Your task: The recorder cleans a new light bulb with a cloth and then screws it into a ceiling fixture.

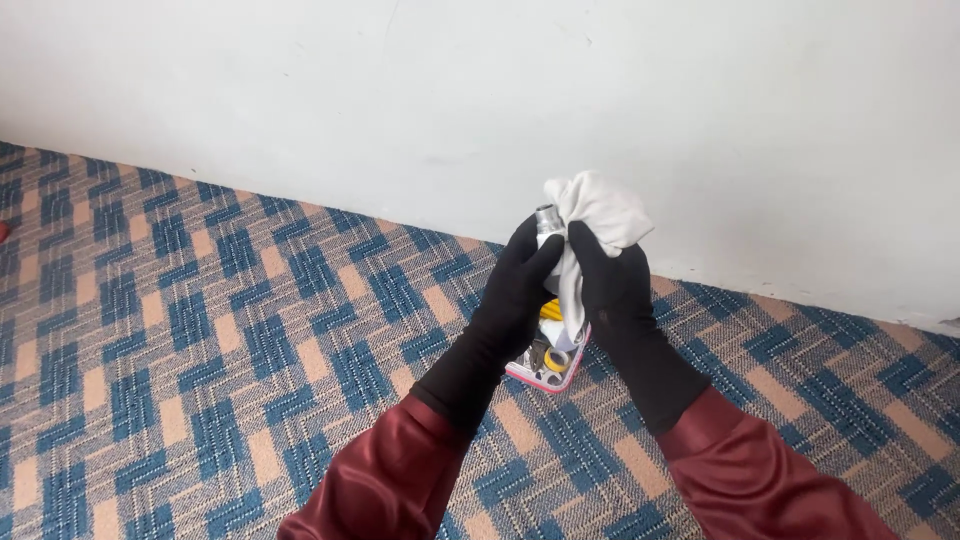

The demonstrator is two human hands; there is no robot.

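A small metal fitting (546, 218), cylindrical with a ribbed, threaded-looking grey top, is held upright at the centre of the view, just above the middle. It is gripped by the left hand (520, 280), whose black-gloved fingers are closed around its lower part. At its 3 o'clock, touching it, a crumpled white cloth (598, 215), soft and bunched, is clutched by the right hand (612, 290), also in a smooth black glove; a strip of the cloth hangs down between the hands. At 6 o'clock, partly hidden, a pink-edged rectangular tray (548, 368) with yellow ring-shaped parts lies on the woven blue-and-tan carpet (200, 330). At 12 o'clock, a plain white wall (400, 80) is seen. Glossy maroon sleeves (400, 470) cover the forearms.
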